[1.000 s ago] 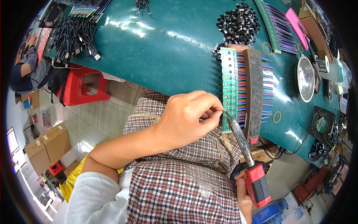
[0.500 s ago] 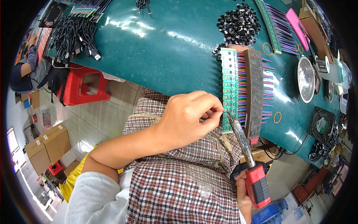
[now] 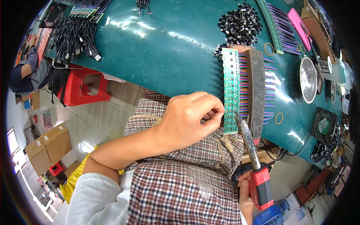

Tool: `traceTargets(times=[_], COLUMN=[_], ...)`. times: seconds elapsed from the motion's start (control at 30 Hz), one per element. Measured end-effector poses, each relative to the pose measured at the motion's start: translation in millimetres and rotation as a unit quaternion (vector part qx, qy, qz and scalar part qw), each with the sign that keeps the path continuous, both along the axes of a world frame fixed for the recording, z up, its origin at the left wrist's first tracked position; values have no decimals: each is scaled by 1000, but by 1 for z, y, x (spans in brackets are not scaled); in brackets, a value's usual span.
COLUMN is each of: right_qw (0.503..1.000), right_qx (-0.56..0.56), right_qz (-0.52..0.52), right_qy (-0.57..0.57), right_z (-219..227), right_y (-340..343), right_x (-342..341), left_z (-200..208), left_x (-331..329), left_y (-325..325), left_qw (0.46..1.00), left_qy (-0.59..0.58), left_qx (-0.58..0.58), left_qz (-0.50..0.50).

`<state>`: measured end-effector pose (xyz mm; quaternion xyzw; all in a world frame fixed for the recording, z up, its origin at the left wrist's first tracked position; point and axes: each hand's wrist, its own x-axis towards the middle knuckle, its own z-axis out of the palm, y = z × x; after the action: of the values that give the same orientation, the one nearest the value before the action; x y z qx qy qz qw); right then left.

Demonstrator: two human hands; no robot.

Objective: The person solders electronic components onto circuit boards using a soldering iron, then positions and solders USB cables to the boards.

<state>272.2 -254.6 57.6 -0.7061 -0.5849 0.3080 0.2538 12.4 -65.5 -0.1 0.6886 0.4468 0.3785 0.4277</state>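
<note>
My left hand (image 3: 193,118) is closed in a pinch at the left edge of a green circuit board strip (image 3: 231,90). Whatever sits between its thumb and forefinger is too small and hidden to make out. My right hand (image 3: 245,193), low at the right, grips a soldering iron (image 3: 259,187) by its red and black handle. The iron slants up to the left, its tip over the board's right side, close to my left fingertips. Thin coloured wires run from the board's right edge beneath a long dark bar (image 3: 255,93) and stick out beyond it.
Small black connectors (image 3: 240,24) lie piled behind the board. Farther right are another wired board strip (image 3: 270,28), a metal bowl (image 3: 308,80), a solder spool (image 3: 323,65) and a fan (image 3: 324,126). Black cables (image 3: 75,39) lie far left; a red stool (image 3: 84,88) stands below. Another person sits far left.
The soldering iron's tip has shifted a little to the right across the board, away from my left fingertips, and the handle moved slightly with it. My left hand has stayed in place.
</note>
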Motion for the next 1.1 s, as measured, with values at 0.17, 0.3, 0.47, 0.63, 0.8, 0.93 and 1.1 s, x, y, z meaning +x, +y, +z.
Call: traceTargets(times=[0.17, 0.3, 0.47, 0.63, 0.8, 0.93, 1.1], right_qw=[992, 977, 938, 929, 923, 925, 917], right_qx=[-14, 103, 307, 321, 336, 325, 304], right_qz=[-111, -148, -131, -158, -168, -191, -250], right_qy=[50, 116, 98, 91, 77, 53, 62], right_z=[12, 13, -9, -15, -12, -17, -9], right_y=[10, 39, 79, 98, 112, 107, 119], right_x=[-7, -4, 41, 65, 66, 86, 77], left_z=[-1, 5, 16, 13, -5, -5, -8], left_x=[1, -5, -19, -23, -6, -15, -38], left_y=[1, 0, 30, 118, 175, 179, 155], left_qw=[1000, 1000, 992, 954, 906, 923, 932], left_qy=[-4, 14, 73, 156, 171, 177, 180], left_qx=[9, 7, 96, 253, 372, 320, 298], left_qz=[1, 5, 35, 43, -109, -125, -103])
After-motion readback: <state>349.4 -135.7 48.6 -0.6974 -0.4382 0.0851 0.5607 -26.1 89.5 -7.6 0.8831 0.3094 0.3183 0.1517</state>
